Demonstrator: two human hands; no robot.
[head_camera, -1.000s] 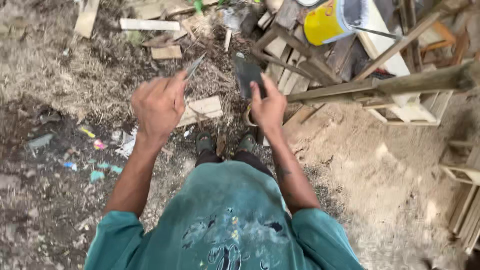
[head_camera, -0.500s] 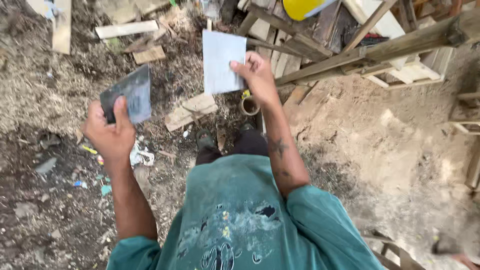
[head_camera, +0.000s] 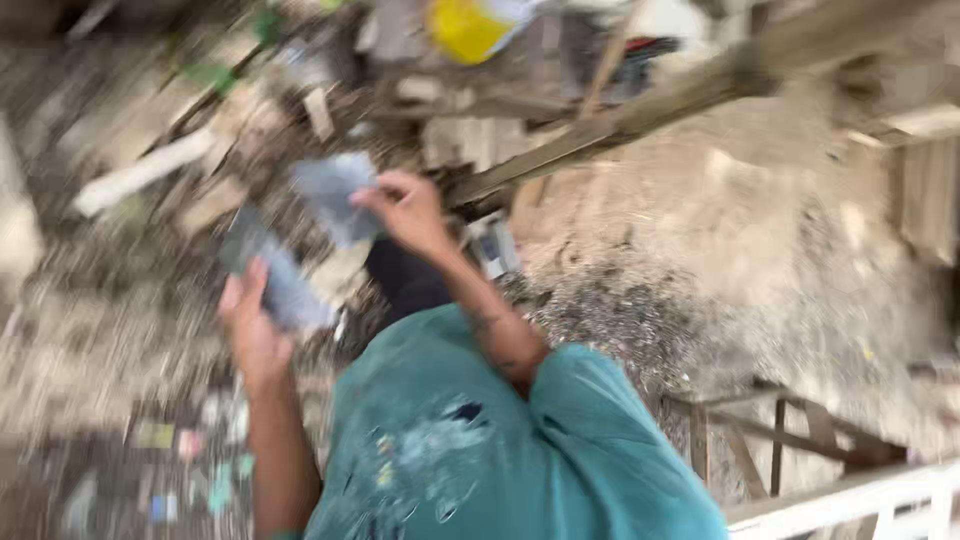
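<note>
Hands each pinch a grey sheet: left sheet (head_camera: 275, 275) slants up-left, right sheet (head_camera: 335, 195) tilted likewise.

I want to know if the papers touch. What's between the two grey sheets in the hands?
Only blurred, littered ground shows between the left sheet and right sheet in the head view; they stay apart.

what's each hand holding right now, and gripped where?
Left hand holds a grey sheet by its lower end; right hand pinches a second grey sheet at its right edge. The blur hides the exact finger placement.
</note>
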